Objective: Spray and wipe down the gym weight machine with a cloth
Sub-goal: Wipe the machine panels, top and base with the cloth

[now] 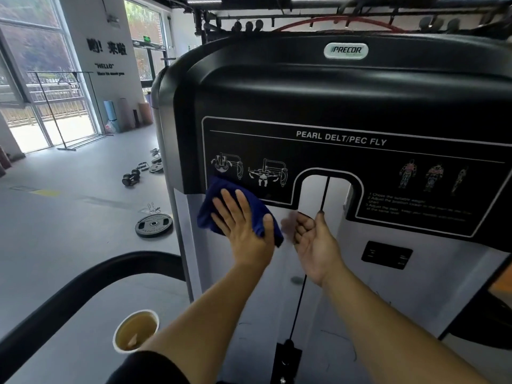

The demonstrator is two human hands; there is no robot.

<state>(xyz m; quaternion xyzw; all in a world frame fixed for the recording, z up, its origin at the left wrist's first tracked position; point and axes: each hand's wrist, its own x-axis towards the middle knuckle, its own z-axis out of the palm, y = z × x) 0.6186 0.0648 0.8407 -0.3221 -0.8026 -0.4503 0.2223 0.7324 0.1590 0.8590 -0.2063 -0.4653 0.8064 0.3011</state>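
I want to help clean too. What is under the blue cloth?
The blue cloth lies flat under the left hand against the weight machine, over the corner of its instruction panel. What is printed beneath stays hidden.

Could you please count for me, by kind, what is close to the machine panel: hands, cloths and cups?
hands: 2 (left hand, right hand)
blue cloth: 1
cup: 1
total: 4

"precor", "pearl delt/pec fly" on machine shroud [304, 87]
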